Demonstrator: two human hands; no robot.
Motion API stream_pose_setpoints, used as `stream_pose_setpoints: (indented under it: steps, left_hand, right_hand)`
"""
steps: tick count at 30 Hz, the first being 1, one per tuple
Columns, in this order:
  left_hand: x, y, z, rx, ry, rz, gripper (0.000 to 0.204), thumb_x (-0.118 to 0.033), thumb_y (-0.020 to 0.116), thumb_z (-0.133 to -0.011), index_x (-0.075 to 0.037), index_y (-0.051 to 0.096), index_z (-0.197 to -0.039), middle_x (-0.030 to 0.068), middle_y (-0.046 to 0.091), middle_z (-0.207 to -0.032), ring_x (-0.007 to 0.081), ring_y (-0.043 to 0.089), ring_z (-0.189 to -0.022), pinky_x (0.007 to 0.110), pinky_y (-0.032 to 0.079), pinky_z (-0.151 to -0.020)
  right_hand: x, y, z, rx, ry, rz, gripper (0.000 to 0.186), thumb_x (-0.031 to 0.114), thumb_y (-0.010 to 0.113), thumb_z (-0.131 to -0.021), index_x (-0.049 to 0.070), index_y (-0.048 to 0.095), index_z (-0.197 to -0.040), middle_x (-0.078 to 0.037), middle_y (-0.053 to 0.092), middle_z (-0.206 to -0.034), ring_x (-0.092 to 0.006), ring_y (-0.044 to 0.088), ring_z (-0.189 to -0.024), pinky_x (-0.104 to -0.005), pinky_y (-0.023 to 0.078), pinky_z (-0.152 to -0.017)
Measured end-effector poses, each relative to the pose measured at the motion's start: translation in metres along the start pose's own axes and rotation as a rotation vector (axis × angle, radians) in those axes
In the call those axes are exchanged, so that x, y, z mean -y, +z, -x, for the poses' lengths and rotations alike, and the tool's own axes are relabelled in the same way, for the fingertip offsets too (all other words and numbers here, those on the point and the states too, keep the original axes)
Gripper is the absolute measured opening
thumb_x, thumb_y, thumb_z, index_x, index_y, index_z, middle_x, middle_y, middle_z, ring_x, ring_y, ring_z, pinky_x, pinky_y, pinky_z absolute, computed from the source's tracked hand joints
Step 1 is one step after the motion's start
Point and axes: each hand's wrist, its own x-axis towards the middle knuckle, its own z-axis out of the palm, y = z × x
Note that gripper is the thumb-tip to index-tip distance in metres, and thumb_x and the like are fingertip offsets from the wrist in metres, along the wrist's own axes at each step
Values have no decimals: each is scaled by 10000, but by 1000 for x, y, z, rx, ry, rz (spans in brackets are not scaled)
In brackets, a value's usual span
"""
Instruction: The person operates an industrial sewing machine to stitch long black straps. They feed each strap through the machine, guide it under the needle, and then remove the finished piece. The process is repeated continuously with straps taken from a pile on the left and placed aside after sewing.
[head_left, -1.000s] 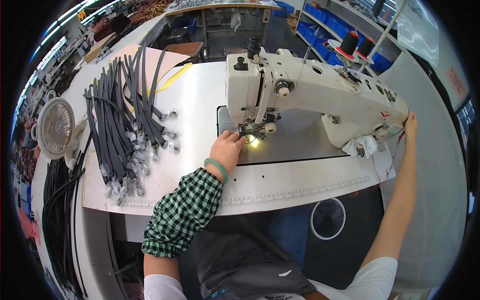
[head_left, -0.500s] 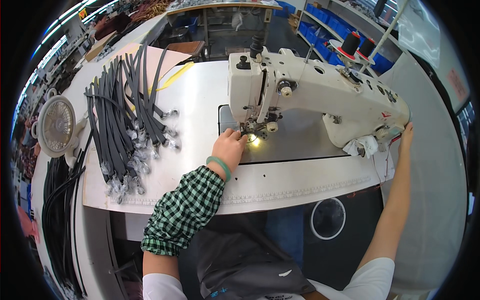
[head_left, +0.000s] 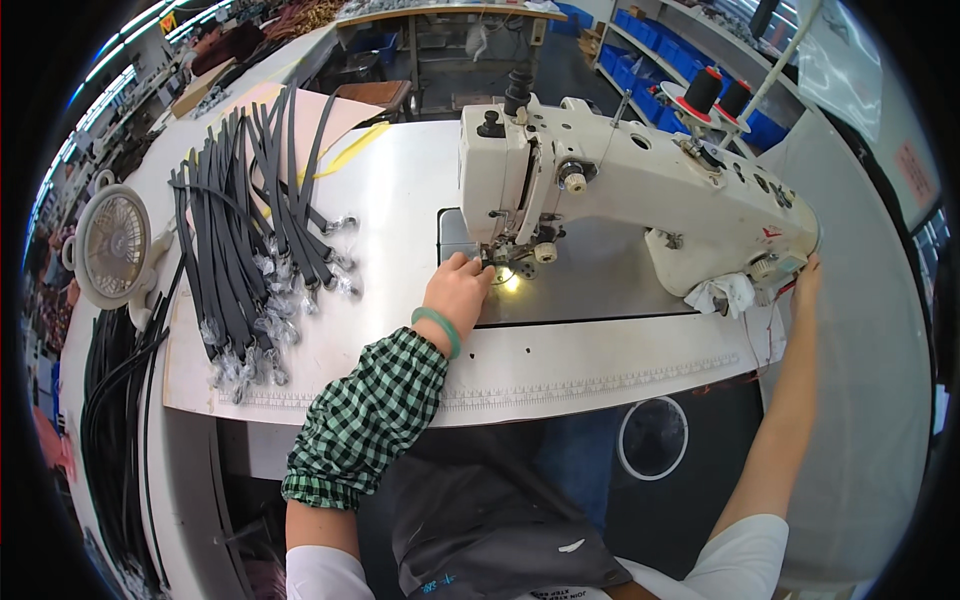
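A white industrial sewing machine (head_left: 640,190) stands on a pale work table (head_left: 400,200). My left hand (head_left: 458,290), with a green bangle and a checked sleeve cover, rests on the machine bed with its fingertips at the lit needle area; what lies under them is too small to tell. My right hand (head_left: 806,276) reaches up to the right end of the machine, by the handwheel, partly hidden behind the machine body. A pile of dark grey straps (head_left: 250,230) with clear-wrapped ends lies on the table to my left.
A small round fan (head_left: 112,245) sits at the table's left edge, with more black straps (head_left: 115,400) hanging below it. Two thread cones (head_left: 718,92) stand behind the machine. A white rag (head_left: 728,295) hangs under its right end. Blue bins line shelves far back.
My right hand has slid down along the machine's right end. My left hand stays at the needle.
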Motion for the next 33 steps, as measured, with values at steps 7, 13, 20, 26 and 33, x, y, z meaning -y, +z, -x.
stream_pose_setpoints:
  steps: [7, 13, 20, 26, 33]
  left_hand:
    - [-3, 0, 2, 35, -21, -111, 134, -66, 542, -687, -47, 587, -811, 56, 566, -758, 205, 509, -775, 280, 443, -701]
    - [0, -3, 2, 85, -30, -37, 287, -5, 569, -607, -49, 604, -888, 54, 593, -851, 200, 523, -809, 278, 464, -717]
    - [2, -7, 2, 89, 6, 3, 293, 0, 575, -597, -40, 616, -885, 59, 597, -858, 203, 524, -802, 280, 466, -713]
    - [4, -5, 4, 18, 39, 12, 210, -31, 556, -649, -41, 603, -853, 53, 574, -787, 203, 503, -780, 277, 450, -711]
    - [3, -5, 2, 72, -3, -17, 308, -13, 561, -629, -45, 606, -932, 75, 602, -909, 209, 528, -835, 281, 464, -740]
  right_hand:
    - [12, 7, 1, -62, -8, 87, 497, 409, 338, -904, -30, 454, -1108, -127, 532, -1059, -209, 505, -975, -314, 390, -831]
    - [16, 0, -25, 10, 9, 223, 471, 396, 367, -895, -29, 483, -1061, -136, 546, -1024, -214, 507, -935, -316, 388, -812]
    - [-14, 11, 10, -35, 15, -14, 457, 369, 353, -907, -48, 487, -1038, -132, 545, -1015, -209, 506, -930, -313, 383, -818]
    - [1, 19, 10, -129, -99, 32, 475, 374, 346, -909, -53, 481, -1067, -141, 541, -1034, -204, 503, -934, -313, 374, -828]
    - [26, 2, -17, 0, -2, 253, 485, 392, 341, -905, -39, 486, -1073, -130, 553, -1034, -213, 510, -945, -312, 379, -824]
